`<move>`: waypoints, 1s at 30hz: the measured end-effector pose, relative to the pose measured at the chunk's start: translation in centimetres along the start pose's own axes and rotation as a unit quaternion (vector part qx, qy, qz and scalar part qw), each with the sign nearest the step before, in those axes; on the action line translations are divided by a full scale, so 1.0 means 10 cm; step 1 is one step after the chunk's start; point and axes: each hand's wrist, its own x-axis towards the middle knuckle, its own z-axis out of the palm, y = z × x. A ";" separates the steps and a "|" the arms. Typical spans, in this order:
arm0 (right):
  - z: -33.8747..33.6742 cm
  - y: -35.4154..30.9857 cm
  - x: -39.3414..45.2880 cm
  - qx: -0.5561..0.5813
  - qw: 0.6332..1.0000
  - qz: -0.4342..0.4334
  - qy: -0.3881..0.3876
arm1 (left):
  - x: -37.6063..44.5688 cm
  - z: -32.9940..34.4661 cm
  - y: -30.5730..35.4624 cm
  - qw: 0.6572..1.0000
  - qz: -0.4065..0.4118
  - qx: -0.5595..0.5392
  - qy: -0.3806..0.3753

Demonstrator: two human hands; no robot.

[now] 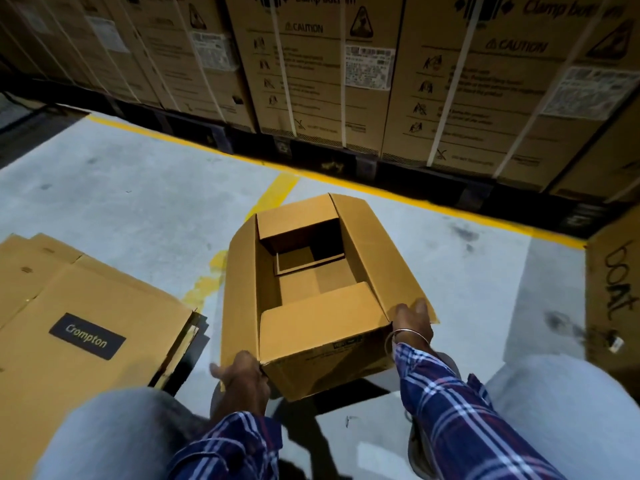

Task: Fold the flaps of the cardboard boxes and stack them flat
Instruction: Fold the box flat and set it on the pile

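Both hands (242, 375) at box (322, 337) corners

Legible markings, warehouse floor

We read "Crompton" on a black label (87, 336) on the flat cartons (69, 306); "CAUTION" and "Clamp bottom" printed on the strapped cartons (311, 64) behind; "boat" handwritten on the carton at right (616, 289).

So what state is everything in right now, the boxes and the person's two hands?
Open box: upright on the floor, empty, top flaps open.
Flattened boxes: lying flat in a pile on the left.
Left hand: gripping the open box's near left corner.
Right hand: holding the right flap's near end.
Strapped cartons: closed, standing in a row behind.
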 end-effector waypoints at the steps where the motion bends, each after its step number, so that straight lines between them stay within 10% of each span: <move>1: 0.03 0.02 0.00 -0.004 1.000 0.000 -0.013 | -0.24 0.02 0.06 1.000 0.000 -0.011 0.000; 13: 0.40 0.43 0.50 -0.130 0.980 0.101 -0.112 | 0.33 0.08 -0.32 0.947 -0.077 0.261 -0.169; 25: 0.43 0.23 0.37 -0.289 0.941 0.080 -0.158 | -0.25 0.19 -0.09 0.953 -0.049 0.273 -0.117; 30: 0.39 0.16 0.35 -0.148 0.976 0.060 -0.150 | -0.37 0.26 -0.05 0.958 -0.019 0.269 -0.097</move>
